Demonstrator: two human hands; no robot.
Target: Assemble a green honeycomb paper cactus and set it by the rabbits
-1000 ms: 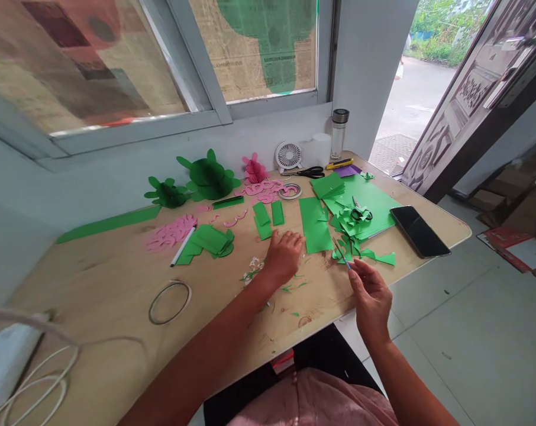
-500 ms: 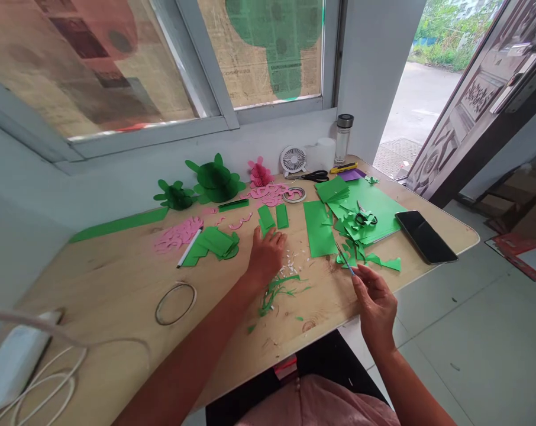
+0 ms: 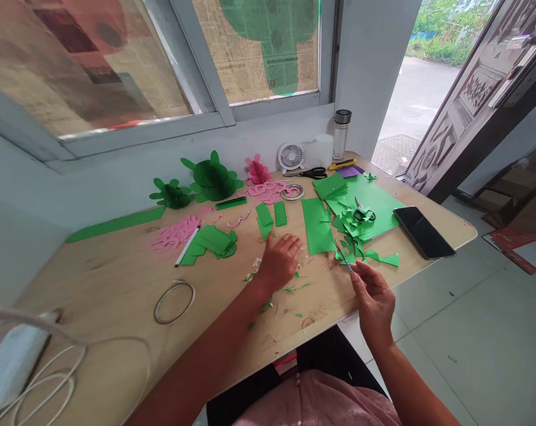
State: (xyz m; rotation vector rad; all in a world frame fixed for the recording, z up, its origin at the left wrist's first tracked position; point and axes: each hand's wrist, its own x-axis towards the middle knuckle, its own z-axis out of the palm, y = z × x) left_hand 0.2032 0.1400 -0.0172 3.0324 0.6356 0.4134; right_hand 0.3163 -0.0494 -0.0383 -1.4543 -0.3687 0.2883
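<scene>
My left hand [image 3: 280, 260] rests low over the tabletop with fingers stretched out, on or just above small green and white paper scraps [image 3: 290, 289]. Just beyond its fingertips lie two folded green paper pieces [image 3: 264, 220] [image 3: 280, 213]. Closer to the table's front edge, my right hand [image 3: 374, 296] pinches a slim pointed tool [image 3: 343, 255] with a metal tip and a bluish shaft; its exact kind is unclear. The tool's tip points at a green paper strip [image 3: 318, 228] and cut green offcuts [image 3: 374, 255].
Black-handled small scissors [image 3: 364, 215] lie among offcuts on green sheets [image 3: 383, 195]. A phone [image 3: 424, 232] sits at the right edge. Along the wall stand paper turtles [image 3: 215, 177], a fan [image 3: 291, 156] and a bottle [image 3: 341, 136]. At left are a tape ring [image 3: 174, 302] and cables [image 3: 50, 378].
My left hand has moved right and slightly nearer, from the folded green pieces onto the scraps, partly covering them. The right hand keeps its hold. The view has shifted slightly.
</scene>
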